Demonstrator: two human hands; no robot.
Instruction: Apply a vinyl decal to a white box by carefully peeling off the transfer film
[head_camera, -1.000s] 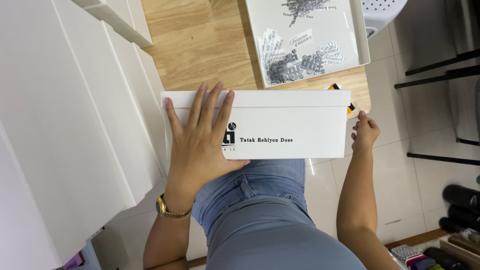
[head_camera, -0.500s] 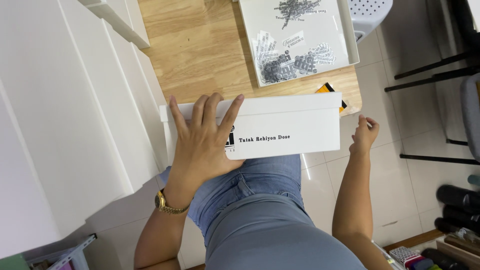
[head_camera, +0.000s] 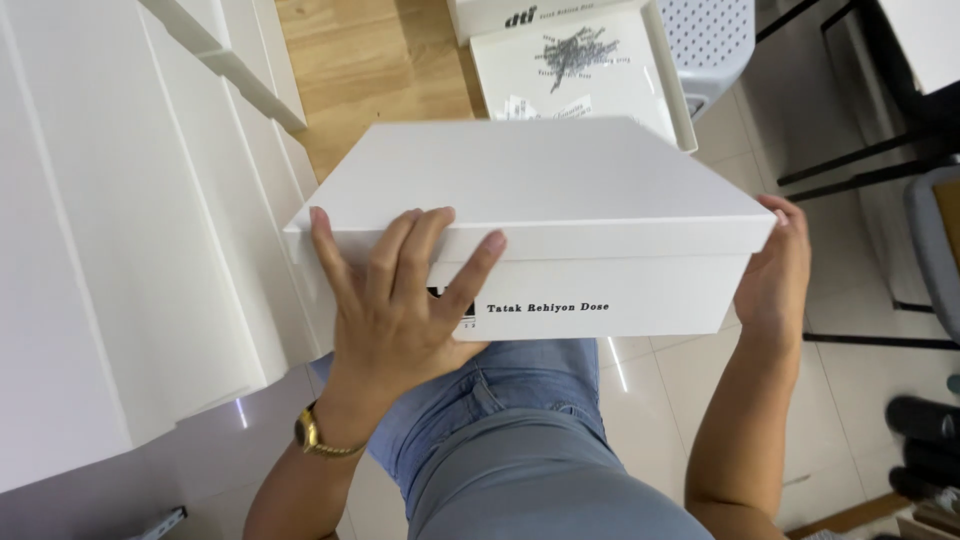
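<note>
Two bare hands hold a white rectangular cardboard box with a closed lid (head_camera: 540, 220) above the person's lap, in front of the blue denim jeans (head_camera: 510, 440). The left hand (head_camera: 400, 310) lies flat against the near long side of the box, palm on the wall and fingers spread apart, their tips reaching up over the edge of the lid near its left corner. A gold wristwatch (head_camera: 318, 436) sits on that wrist. The right hand (head_camera: 775, 275) cups the short right end of the box; its fingers wrap round the far side out of sight, so whether they lie together or apart cannot be told, though the hand plainly presses on the box end. The box is level, its lid fully seated, with a small black mark and a line of dark print on the near wall beside the left hand.

Beyond the box, on a light wooden floor or tabletop (head_camera: 370, 60), lies an open white tray-like box lid (head_camera: 660, 70) holding white sheets with dark printed marks. To the left stand several white flat panels (head_camera: 120, 220) leaning in a row. To the right are pale floor tiles (head_camera: 850, 390) and black chair legs (head_camera: 850, 150). A white perforated plastic basket (head_camera: 715, 40) shows at the top.
</note>
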